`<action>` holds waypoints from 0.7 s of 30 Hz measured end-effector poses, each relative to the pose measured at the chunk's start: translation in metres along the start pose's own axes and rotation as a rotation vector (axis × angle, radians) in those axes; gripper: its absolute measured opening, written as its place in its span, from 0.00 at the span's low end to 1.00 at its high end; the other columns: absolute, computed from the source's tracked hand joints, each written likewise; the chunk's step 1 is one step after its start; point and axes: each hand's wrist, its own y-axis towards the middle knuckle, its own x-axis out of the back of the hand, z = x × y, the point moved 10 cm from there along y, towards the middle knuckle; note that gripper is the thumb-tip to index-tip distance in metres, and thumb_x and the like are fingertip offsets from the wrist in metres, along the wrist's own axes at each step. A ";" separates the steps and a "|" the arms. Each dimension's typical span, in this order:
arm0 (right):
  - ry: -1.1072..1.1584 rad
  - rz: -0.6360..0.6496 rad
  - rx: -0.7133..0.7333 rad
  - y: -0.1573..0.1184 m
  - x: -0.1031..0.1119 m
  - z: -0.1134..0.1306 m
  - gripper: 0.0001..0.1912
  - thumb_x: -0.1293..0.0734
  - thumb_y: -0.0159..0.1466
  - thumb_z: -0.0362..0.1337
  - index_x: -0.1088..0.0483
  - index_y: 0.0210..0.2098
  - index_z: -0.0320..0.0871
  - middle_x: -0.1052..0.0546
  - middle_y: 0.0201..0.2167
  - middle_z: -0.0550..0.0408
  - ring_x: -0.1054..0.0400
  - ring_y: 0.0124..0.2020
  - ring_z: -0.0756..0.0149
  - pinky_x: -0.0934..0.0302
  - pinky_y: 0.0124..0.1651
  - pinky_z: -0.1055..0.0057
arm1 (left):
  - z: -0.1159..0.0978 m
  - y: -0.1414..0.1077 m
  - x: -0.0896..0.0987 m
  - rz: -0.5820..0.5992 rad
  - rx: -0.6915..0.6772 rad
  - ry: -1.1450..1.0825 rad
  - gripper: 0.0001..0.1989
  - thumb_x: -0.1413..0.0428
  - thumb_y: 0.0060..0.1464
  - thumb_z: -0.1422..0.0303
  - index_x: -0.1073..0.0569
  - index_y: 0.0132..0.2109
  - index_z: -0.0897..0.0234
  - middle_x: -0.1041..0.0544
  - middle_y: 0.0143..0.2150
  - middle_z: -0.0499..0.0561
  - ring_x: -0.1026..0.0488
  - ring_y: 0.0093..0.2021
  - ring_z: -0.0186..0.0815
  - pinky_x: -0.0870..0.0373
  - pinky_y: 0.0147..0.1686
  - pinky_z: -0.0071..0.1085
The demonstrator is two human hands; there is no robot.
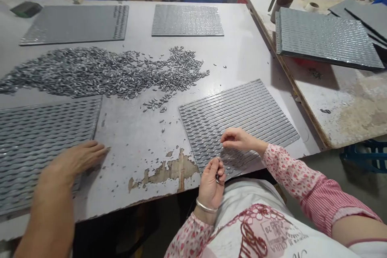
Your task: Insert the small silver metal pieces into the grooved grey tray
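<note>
A grey grooved board [242,107] lies in front of me at a slant; rows of small silver seed-shaped pieces fill the grooves along its left part. My left hand [212,181], with a bangle at the wrist, is curled closed at the board's near edge, and some small dark-silver pieces [217,178] show inside its fingers. Over the filled rows, my right hand [237,139] has thumb and fingers drawn together close to the board. Whatever may be between those fingertips is hidden.
A long heap of silver pieces [99,70] spreads across the white table [133,129]. At left, a co-worker's hand [81,155] rests by another filled board [45,137]. Two boards [75,24] [187,20] lie behind; stacked boards [323,38] and a mug [282,2] occupy the right table.
</note>
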 end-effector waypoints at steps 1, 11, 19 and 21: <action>0.095 0.058 0.021 -0.004 -0.011 0.009 0.08 0.34 0.61 0.39 0.29 0.35 0.39 0.29 0.29 0.56 0.38 0.30 0.71 0.43 0.33 0.75 | 0.000 0.000 0.000 0.002 0.000 -0.003 0.14 0.34 0.40 0.67 0.28 0.33 0.69 0.32 0.25 0.44 0.40 0.20 0.19 0.43 0.15 0.15; 0.378 -0.165 -0.150 -0.004 0.006 -0.023 0.09 0.38 0.64 0.40 0.33 0.39 0.40 0.28 0.32 0.55 0.33 0.34 0.69 0.39 0.39 0.71 | -0.007 -0.008 -0.004 -0.045 0.016 0.011 0.09 0.51 0.57 0.77 0.27 0.42 0.71 0.24 0.38 0.58 0.25 0.35 0.31 0.26 0.32 0.24; -0.431 -0.101 -0.076 0.019 0.035 -0.040 0.04 0.36 0.60 0.29 0.29 0.32 0.40 0.28 0.28 0.56 0.39 0.32 0.69 0.46 0.39 0.72 | -0.008 -0.006 0.002 -0.018 0.028 -0.006 0.05 0.48 0.55 0.77 0.28 0.39 0.69 0.26 0.32 0.52 0.33 0.23 0.23 0.35 0.19 0.17; -0.494 -0.074 -0.080 0.022 0.029 -0.040 0.04 0.36 0.60 0.30 0.29 0.30 0.40 0.29 0.27 0.56 0.40 0.31 0.68 0.47 0.38 0.72 | -0.004 -0.005 0.003 -0.017 0.049 -0.003 0.04 0.45 0.53 0.77 0.28 0.37 0.68 0.26 0.33 0.52 0.32 0.24 0.23 0.35 0.20 0.17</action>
